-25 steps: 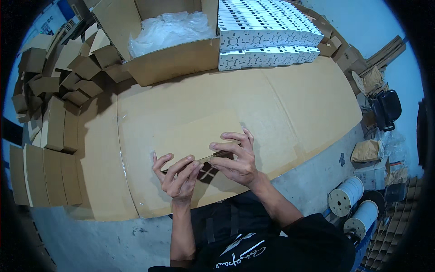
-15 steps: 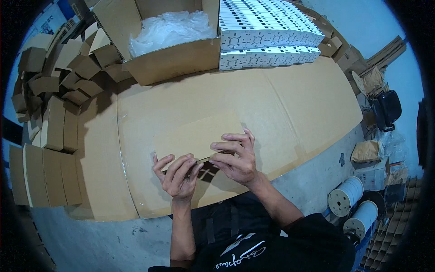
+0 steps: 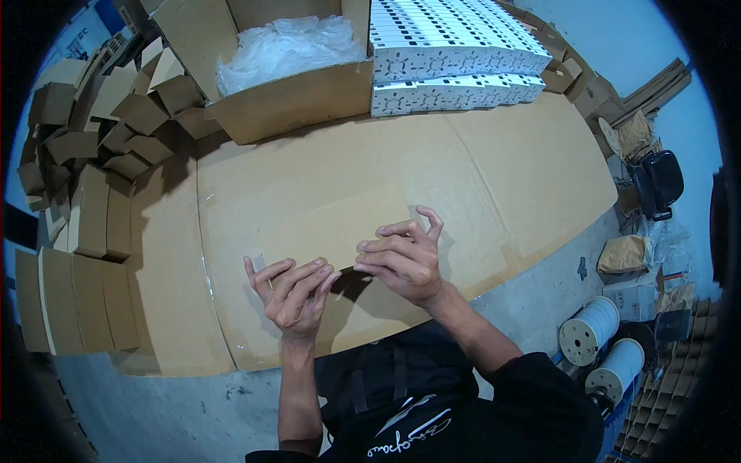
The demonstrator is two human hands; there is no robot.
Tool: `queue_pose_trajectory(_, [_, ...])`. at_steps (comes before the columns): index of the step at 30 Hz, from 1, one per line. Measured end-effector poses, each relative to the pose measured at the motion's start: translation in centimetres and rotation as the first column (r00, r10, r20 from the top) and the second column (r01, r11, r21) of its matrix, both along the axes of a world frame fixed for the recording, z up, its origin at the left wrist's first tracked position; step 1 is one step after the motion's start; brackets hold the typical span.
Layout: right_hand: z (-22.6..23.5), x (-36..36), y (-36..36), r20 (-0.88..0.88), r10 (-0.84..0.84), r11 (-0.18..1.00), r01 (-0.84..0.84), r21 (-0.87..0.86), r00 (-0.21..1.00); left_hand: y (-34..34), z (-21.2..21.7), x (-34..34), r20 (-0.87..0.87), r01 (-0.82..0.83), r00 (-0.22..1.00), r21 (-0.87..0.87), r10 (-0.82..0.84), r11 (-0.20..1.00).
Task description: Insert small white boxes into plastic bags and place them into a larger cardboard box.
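Both hands meet over the cardboard-covered table (image 3: pixel 494 177), holding a flat cardboard blank (image 3: pixel 332 231) by its near edge. The left hand (image 3: pixel 293 297) grips with curled fingers; the right hand (image 3: pixel 401 262) pinches its corner, though what lies beneath is hard to make out. I'd keep the thumbs firmly on the crease and fold squarely, so the panel doesn't skew.

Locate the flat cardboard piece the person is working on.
In the head view, the flat cardboard piece lies low centre on the cardboard-covered table, between left hand and right hand.
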State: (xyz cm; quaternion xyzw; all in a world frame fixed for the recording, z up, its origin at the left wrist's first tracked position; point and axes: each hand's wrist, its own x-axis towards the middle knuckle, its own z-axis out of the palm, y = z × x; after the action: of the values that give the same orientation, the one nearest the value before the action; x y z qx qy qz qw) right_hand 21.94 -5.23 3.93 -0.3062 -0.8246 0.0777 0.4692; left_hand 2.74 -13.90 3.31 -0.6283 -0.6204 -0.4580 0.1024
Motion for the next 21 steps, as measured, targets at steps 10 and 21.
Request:
queue_pose_trajectory(10, [0.6, 5.6, 3.3, 0.061, 0.125, 0.992, -0.123, -0.037, 0.99, 1.4, 2.2, -3.6, 0.128, 0.271, 0.959, -0.155, -0.253, 0.95])
queue_pose_trajectory(21, [-3.1, 6.3, 1.5, -0.436, -0.21, 0.773, -0.125, -0.622, 0.875, 1.6, -2.6, -7.1, 0.59, 0.395, 0.781, -0.209, -0.207, 0.894])
